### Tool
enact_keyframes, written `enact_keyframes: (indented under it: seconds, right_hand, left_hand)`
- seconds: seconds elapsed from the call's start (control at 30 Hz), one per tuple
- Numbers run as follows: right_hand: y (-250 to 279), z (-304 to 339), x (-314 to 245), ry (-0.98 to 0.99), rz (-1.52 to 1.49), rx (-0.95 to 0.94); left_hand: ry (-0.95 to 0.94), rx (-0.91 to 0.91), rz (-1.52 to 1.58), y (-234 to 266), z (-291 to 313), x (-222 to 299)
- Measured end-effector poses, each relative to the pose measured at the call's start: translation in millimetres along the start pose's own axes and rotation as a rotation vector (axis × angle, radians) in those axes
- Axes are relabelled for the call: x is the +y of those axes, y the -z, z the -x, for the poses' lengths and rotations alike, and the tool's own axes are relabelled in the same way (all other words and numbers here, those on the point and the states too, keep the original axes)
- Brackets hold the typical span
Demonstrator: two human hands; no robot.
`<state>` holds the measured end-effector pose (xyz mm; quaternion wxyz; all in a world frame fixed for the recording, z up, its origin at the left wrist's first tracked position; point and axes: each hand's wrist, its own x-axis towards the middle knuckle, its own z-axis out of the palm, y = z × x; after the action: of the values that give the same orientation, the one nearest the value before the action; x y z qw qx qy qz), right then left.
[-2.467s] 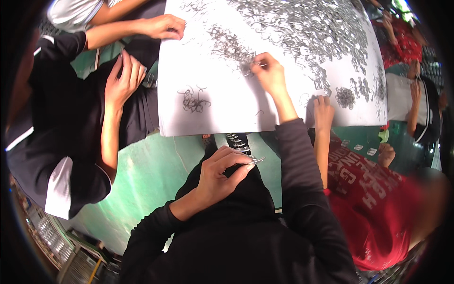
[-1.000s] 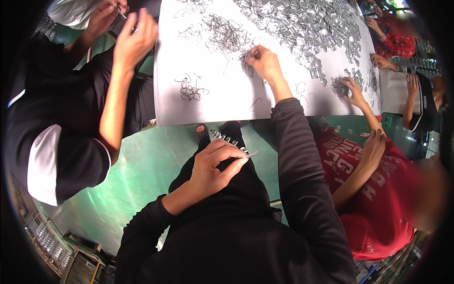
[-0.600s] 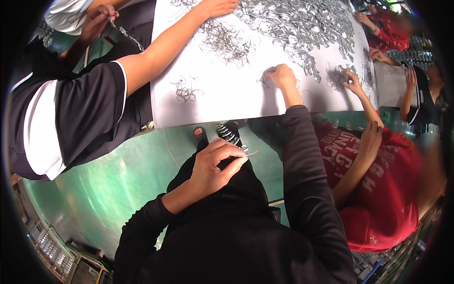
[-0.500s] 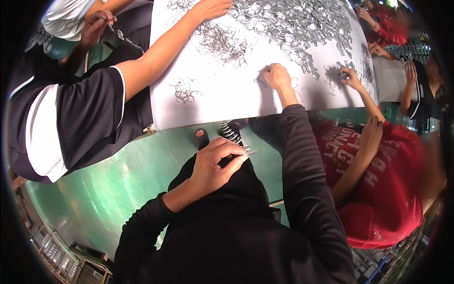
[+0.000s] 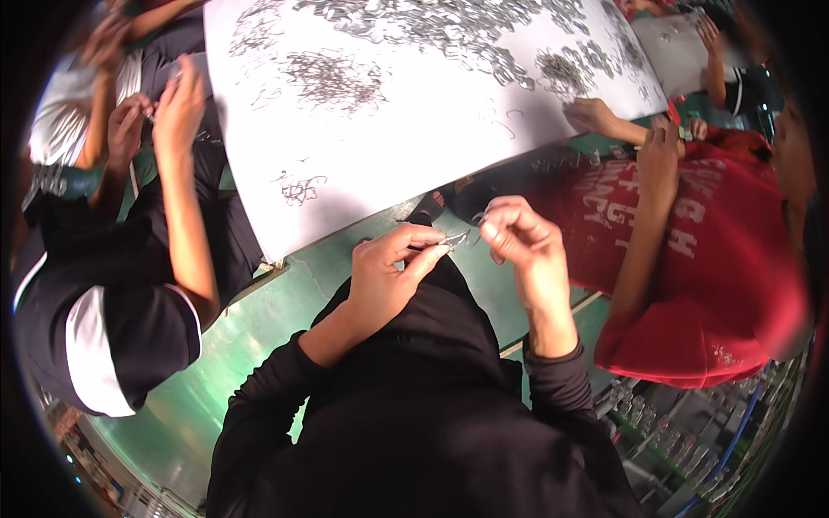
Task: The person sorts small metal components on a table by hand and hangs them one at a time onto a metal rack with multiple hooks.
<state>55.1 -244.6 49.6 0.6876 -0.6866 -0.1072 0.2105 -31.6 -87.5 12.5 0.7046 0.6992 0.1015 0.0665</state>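
My left hand [image 5: 387, 269] is above my lap, thumb and fingers pinched on a small silvery metal piece [image 5: 455, 241]. Close to its right, my right hand [image 5: 531, 252] is closed, with a thin bent wire hook [image 5: 477, 219] at its fingertips, partly blurred. The two hands are apart, and the wire is near the metal piece. Beyond them stands a white-topped table [image 5: 414, 164]. On it lie a heap of dark wire hooks [image 5: 332, 82], a smaller cluster of hooks [image 5: 300, 188] and a spread of silvery metal pieces [image 5: 449, 30].
At my left sits a person in a black-and-white shirt [image 5: 112, 302], both hands raised. A person in a red top [image 5: 691, 276] is close on my right, one hand at the table edge. Racks with metal parts [image 5: 673, 432] stand at the lower right, over green floor [image 5: 259, 345].
My right hand has come back from the tabletop to beside my left hand, now with a wire hook. The view has shifted, and the left neighbour's arm has drawn back from the table.
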Motion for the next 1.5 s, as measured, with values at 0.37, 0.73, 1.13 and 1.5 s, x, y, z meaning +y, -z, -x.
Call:
enact_keyframes:
  seconds: [0.37,0.73,1.13,1.5]
  right_hand:
    - [-5.2,2.3,9.3,0.194,0.05,0.296]
    - [17.8,2.2,-0.8,0.167,0.205,0.176]
    - [9.3,-1.8,5.4,0.016,-0.018,0.132]
    - [-23.1,-0.6,13.9,0.049,-0.06,0.142]
  left_hand:
    - [-0.14,-0.097,-0.169,-16.3,-34.5,2.2]
    - [-0.544,0.063,-0.902,-27.3,-277.5,-92.0]
    - [-0.556,-0.065,-1.252,-39.8,-320.2,-101.0]
    - [-0.217,0.01,-0.483,-14.6,-236.5,-52.1]
